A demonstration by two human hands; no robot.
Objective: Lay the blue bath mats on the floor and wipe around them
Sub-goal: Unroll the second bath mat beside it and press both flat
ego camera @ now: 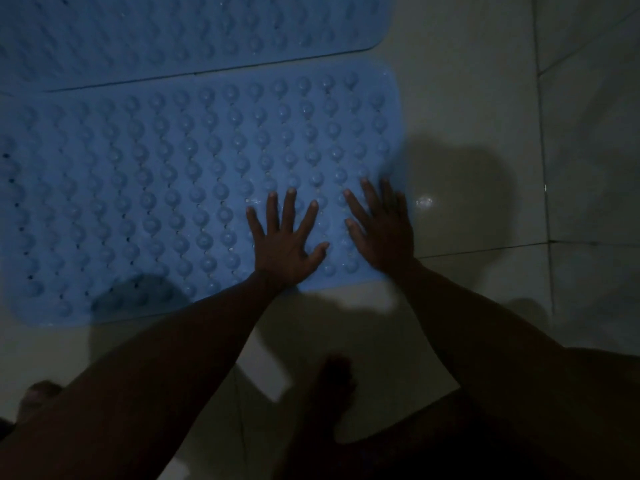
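- Blue rubber, studded with rows of round bumps: the near mat (156,202) lies flat on the floor (467,98), filling the left and centre of the frame.
- Its right end stops a little right of centre; its lower edge runs from the lower left up toward the middle.
- Far mat (173,32) lies in the upper left, just beside the near one, a thin strip of tile showing between them.
- Left hand (284,244) rests palm down on the near mat, close to its lower right corner, fingers spread wide and gripping nothing.
- Right hand (381,230) lies flat just beside it, also splayed and empty, its outer edge at the mat's right border; it looks slightly blurred.
- Both forearms reach up from the bottom of the frame.
- Pale glossy tiles with dark grout lines fill the right side; a small glint (424,201) shows just right of the right hand.
- Bare foot (334,393) stands on the tile, bottom centre.
- Light is dim, with shadows on the floor.
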